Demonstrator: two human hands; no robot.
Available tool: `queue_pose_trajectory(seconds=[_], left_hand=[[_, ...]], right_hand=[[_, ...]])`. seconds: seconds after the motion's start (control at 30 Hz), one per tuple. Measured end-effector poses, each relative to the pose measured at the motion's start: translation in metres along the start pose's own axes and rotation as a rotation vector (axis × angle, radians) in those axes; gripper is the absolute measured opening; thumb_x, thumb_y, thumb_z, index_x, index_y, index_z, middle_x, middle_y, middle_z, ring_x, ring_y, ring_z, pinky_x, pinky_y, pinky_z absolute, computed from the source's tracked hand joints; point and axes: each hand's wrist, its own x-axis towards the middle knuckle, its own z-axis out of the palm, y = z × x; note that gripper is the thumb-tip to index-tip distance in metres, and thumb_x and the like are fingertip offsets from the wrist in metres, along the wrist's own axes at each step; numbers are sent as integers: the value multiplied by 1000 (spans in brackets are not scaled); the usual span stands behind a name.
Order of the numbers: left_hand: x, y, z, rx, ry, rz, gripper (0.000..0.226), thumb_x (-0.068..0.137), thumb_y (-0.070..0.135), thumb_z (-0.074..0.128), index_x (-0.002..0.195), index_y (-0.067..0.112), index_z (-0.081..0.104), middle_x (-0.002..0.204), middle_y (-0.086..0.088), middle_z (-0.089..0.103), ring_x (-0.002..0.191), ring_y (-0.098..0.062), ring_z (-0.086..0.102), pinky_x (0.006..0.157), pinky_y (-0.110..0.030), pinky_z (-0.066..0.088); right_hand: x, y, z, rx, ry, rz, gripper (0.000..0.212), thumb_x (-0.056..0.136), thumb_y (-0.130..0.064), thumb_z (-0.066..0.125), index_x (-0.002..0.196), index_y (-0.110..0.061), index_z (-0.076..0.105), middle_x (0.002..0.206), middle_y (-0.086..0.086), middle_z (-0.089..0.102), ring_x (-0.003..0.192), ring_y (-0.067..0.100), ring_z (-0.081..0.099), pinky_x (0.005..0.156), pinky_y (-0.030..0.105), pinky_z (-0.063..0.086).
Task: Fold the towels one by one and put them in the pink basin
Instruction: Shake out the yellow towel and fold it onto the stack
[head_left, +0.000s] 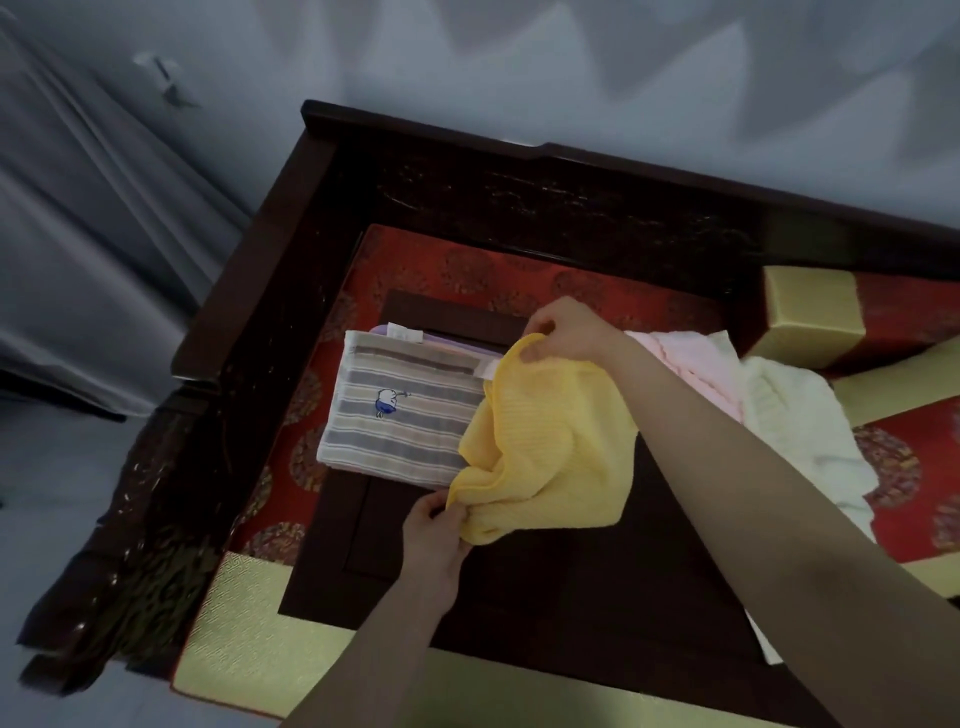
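place: looked like a home | seat: big dark wood couch (519, 171) with a red and gold cushion (467, 265) | side: grey curtain (78, 208) by a plain wall (519, 52) | top: towels (405, 415) lay on a small table (597, 587)

- Yellow towel (545, 441), centre of the frame: plain yellow with a fine ribbed weave.
- Striped towel (400, 415), left of centre: grey and cream bands, with a small blue-and-white embroidered figure.
- Lilac towel (457, 344), just above the striped one: pale purple edge, white label.
- Pink towel (680, 358), right of centre: soft pale pink.
- White towel (795, 421), at the right: creamy white.
- Low table (597, 587): very dark brown wood.
- Seat cushion (467, 270): red with round gold medallions and a woven gold border.
- Bolster (810, 322), right edge: gold and red.
- Carved bench frame (519, 192): blackish brown.
- Curtain (78, 208), upper left: grey.
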Motion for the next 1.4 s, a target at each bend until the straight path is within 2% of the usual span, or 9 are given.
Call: queue_pose_trajectory(seconds=[0.1, 0.33, 0.53, 0.77, 0.87, 1.03, 1.23, 1.33, 1.4], left_hand=[[-1, -1, 0, -6, -2, 6, 17, 90, 0, 54, 107, 3, 56, 100, -16, 62, 88, -23, 62, 76, -35, 55], [-9, -1, -3, 52, 13, 41, 19, 88, -2, 56, 105, 4, 55, 96, -14, 64, 86, -23, 63, 77, -35, 57], [-34, 25, -7, 369, -53, 365, 29, 77, -1, 60, 97, 19, 57, 93, -12, 68, 88, -26, 65, 77, -42, 55], [-85, 130, 44, 883, -150, 1057, 37, 79, -8, 50, 101, 22, 57, 70, 4, 56, 55, -2, 52, 48, -16, 39], [-105, 182, 80, 988, -125, 1263, 27, 78, -4, 54, 92, 18, 61, 65, 8, 55, 54, -5, 50, 51, -25, 42], [-128, 251, 127, 1176, -149, 1469, 14, 68, 15, 55, 82, 14, 59, 65, -4, 57, 60, -24, 54, 55, -29, 36], [-166, 295, 172, 836, -228, 1434, 7, 69, 13, 58, 73, 19, 59, 69, -3, 60, 64, -12, 55, 67, -30, 48], [-173, 299, 180, 972, -255, 1489, 24, 75, -5, 58, 74, 19, 58, 71, -7, 59, 56, 0, 52, 54, -10, 41], [-171, 300, 180, 962, -283, 1484, 28, 77, -6, 58, 71, 22, 55, 68, -5, 59, 63, -12, 54, 54, -12, 42]], right_hand=[[-1, -5, 1, 124, -36, -70, 21, 78, -22, 75, 97, -12, 74, 94, 0, 70, 88, 11, 62, 80, 26, 47], [10, -22, 29, -308, -222, -122, 20, 76, -26, 74, 93, -16, 75, 91, -5, 69, 82, 12, 60, 78, 32, 52], [-18, -22, -12, -350, -193, -126, 20, 75, -20, 75, 92, -10, 75, 89, 0, 72, 81, 15, 65, 72, 32, 53], [-104, 18, -141, -63, 429, 3, 30, 68, -26, 83, 88, -5, 76, 83, 0, 70, 75, 5, 61, 67, 17, 37], [-148, 38, -193, 99, 707, 80, 29, 66, -23, 85, 84, -2, 75, 72, -1, 65, 55, -8, 54, 54, 9, 37], [-209, 46, -236, 142, 960, 42, 26, 72, -29, 81, 80, -5, 74, 57, -13, 60, 55, -13, 51, 53, 9, 35], [-240, 36, -257, 244, 1277, -62, 20, 80, -25, 73, 89, -8, 72, 77, -2, 64, 60, -14, 54, 59, 4, 38], [-251, 42, -262, 149, 1192, -75, 17, 80, -22, 74, 89, -8, 70, 69, -4, 59, 60, -14, 53, 59, 13, 38], [-259, 49, -260, 163, 1177, -90, 26, 77, -20, 76, 98, -9, 65, 66, -7, 56, 58, -9, 52, 57, 8, 38]])
